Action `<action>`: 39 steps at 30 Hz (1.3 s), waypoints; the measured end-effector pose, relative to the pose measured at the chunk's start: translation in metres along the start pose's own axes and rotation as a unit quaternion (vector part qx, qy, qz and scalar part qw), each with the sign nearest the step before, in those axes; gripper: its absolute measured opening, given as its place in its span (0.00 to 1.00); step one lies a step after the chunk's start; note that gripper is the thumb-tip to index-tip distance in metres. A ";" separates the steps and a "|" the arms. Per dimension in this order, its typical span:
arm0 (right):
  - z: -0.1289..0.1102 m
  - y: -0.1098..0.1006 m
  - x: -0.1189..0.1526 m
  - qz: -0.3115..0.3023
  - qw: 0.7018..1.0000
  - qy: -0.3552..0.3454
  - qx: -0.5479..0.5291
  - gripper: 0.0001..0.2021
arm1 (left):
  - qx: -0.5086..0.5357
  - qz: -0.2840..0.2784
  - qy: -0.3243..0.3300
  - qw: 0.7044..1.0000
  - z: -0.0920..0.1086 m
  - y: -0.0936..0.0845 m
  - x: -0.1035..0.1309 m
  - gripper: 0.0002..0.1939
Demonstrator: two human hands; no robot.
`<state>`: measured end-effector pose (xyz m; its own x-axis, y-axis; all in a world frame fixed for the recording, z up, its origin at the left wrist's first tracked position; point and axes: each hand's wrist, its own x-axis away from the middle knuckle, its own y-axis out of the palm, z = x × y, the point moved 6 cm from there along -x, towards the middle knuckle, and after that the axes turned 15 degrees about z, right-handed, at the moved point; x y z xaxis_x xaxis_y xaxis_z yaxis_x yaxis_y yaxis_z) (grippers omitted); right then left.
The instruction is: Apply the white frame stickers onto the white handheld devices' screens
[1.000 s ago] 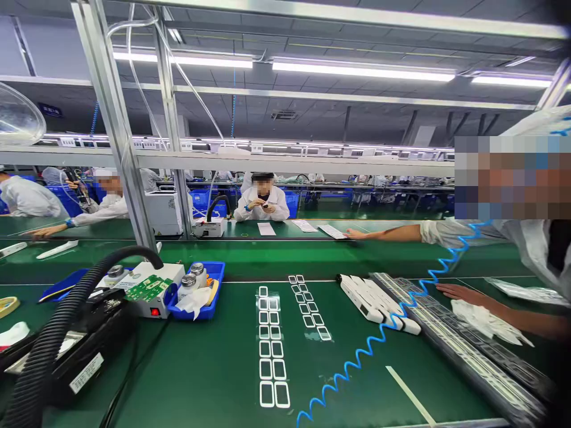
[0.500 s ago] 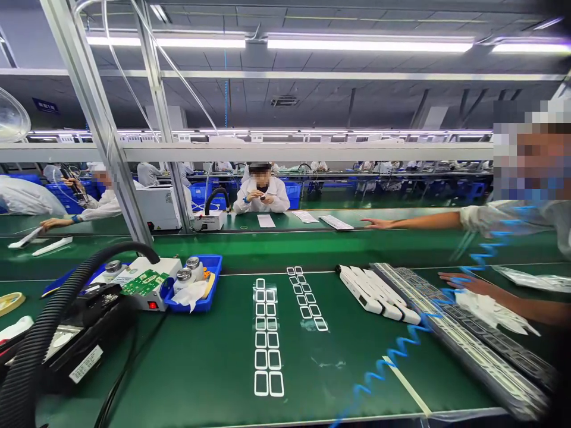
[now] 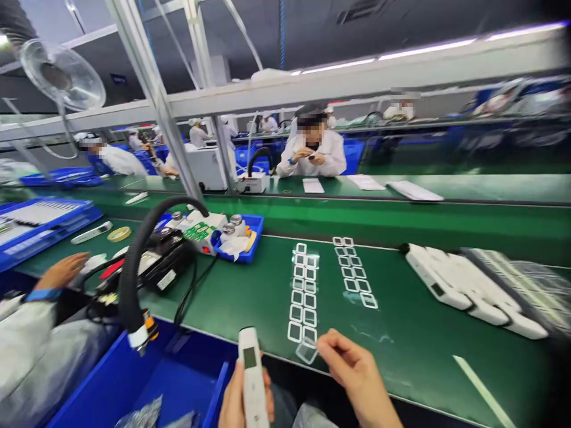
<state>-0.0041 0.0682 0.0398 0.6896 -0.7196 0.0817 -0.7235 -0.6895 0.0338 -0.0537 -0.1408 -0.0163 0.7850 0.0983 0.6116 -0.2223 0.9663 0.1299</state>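
My left hand (image 3: 232, 397) is wrapped around a slim white handheld device (image 3: 254, 383) with a small dark screen, held upright at the table's front edge. In a pinch, my right hand (image 3: 359, 375) has a small clear rectangular film piece (image 3: 307, 353) by its corner. The film hangs tilted over the near end of a double column of white-rimmed rectangular pieces (image 3: 295, 331) on the green table. A second, shorter group of such pieces (image 3: 354, 272) lies farther right. Several more white devices (image 3: 450, 279) lie side by side at the right.
A blue bin (image 3: 111, 377) sits low at the left under a black flexible hose (image 3: 127, 279). A blue tray (image 3: 254, 238) with metal-capped bottles stands behind. A co-worker's hand (image 3: 62, 270) rests at the left; another person (image 3: 312, 145) sits across the line.
Both my hands have come into view, with the white device in the left and the film piece in the right. The view has turned left and down; the co-worker at right is out of view.
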 end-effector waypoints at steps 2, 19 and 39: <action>0.008 -0.005 -0.003 -0.001 0.997 0.075 -0.017 0.19 | 0.026 -0.066 -0.026 0.997 -0.006 0.019 0.006 0.33; 0.051 -0.019 0.052 -0.077 0.948 0.308 0.030 0.05 | -0.029 -0.104 -0.082 0.991 -0.024 -0.002 0.043 0.27; 0.054 -0.015 0.053 -0.101 0.939 0.329 -0.006 0.11 | -0.028 -0.098 -0.092 0.990 -0.035 -0.002 0.043 0.28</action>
<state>0.0445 0.0360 -0.0100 0.6461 -0.3653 0.6701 -0.5833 -0.8026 0.1250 0.0009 -0.1306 -0.0180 0.6900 -0.1334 0.7114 -0.0396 0.9745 0.2211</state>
